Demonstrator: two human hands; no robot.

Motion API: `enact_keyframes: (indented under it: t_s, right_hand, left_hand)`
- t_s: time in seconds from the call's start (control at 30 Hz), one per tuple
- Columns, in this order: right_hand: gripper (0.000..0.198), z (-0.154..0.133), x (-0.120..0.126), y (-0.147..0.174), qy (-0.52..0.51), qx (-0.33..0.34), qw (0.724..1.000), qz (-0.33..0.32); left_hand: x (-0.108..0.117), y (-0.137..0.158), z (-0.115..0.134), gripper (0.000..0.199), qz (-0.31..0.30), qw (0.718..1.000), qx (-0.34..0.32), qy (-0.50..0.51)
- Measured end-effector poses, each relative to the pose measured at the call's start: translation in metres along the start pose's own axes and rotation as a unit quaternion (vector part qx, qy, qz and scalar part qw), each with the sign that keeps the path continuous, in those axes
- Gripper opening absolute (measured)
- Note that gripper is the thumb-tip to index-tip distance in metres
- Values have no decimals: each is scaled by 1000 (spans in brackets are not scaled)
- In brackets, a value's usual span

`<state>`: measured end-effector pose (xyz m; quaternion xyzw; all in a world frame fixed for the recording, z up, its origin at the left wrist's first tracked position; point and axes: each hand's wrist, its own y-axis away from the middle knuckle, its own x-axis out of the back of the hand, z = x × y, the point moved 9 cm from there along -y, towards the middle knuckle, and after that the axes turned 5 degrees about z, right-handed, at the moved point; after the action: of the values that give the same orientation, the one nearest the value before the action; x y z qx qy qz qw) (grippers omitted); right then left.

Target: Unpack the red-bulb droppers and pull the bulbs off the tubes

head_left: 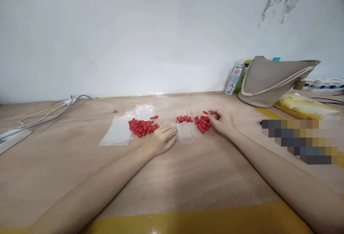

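My left hand (161, 140) lies curled over the left part of a row of clear dropper tubes (188, 133), its fingers closed on some of them; how many is hidden. At the right, my right hand (220, 120) pinches a red rubber dropper bulb (206, 113) between thumb and fingers. Just below it sits a small pile of red bulbs (203, 123). More tubes with red bulbs on them (184, 119) lie behind the row. Left of my left hand is a larger heap of loose red bulbs (140, 128), with one single bulb (154, 117) apart behind it.
Clear plastic zip bags (116, 130) lie left of the bulbs. Cables (64, 110) and a power strip (14, 139) are at the far left. A grey bag (266, 80), a carton (233, 80) and a yellow packet (301, 105) stand at the back right.
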<state>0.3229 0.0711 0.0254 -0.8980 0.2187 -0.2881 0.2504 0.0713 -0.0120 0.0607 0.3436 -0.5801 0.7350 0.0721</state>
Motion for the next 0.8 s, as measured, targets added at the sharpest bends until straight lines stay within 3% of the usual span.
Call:
enact_keyframes:
  t_s: [0.27,0.47,0.8]
  right_hand:
    - [40,27,-10,-8,-28,-56,998,-26]
    - [38,24,-16,-7,-59,-64,994,-69]
    - [47,25,-18,-7,-75,-73,993,-59]
  left_hand:
    - [5,7,-3,25,-57,997,52,24]
    - [18,15,1,21,-60,997,51,15]
    - [26,22,-1,14,-57,996,67,-9]
